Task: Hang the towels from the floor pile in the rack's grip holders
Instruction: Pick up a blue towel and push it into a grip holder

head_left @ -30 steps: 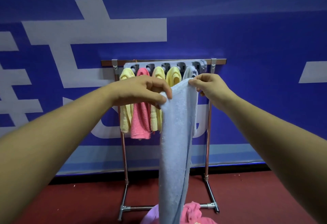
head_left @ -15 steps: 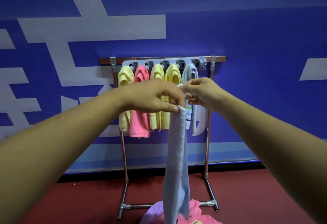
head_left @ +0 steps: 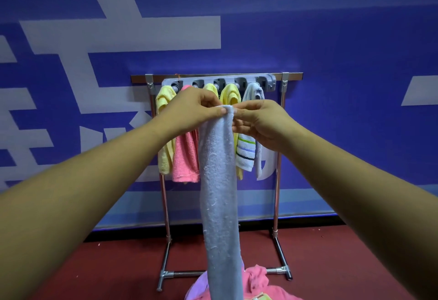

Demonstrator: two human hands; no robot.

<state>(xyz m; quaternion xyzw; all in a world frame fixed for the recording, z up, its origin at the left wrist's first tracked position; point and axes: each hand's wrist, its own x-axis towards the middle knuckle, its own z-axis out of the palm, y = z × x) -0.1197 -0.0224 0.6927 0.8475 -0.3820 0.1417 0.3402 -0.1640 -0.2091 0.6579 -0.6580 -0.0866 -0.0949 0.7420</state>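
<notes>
A long pale blue towel (head_left: 220,193) hangs straight down in front of me, bunched at its top. My left hand (head_left: 189,112) pinches that top fold between thumb and fingers. My right hand (head_left: 258,122) grips the same bunched end from the right. Both hands are in front of the metal rack (head_left: 277,157), below its grey strip of grip holders (head_left: 265,81). On the rack hang a yellow towel (head_left: 163,133), a pink towel (head_left: 184,157), two more yellow ones and a striped white towel (head_left: 246,155). The floor pile (head_left: 260,285) of pink and lilac towels lies at the bottom.
A blue wall with large white lettering (head_left: 118,31) stands right behind the rack. The floor (head_left: 106,264) is dark red. The rack's base bar (head_left: 184,273) and feet sit just beyond the pile.
My hands came together, gathering the towel's spread top edge into one narrow bunch. The towel now hangs as a narrower strip, held a little lower in front of the holders.
</notes>
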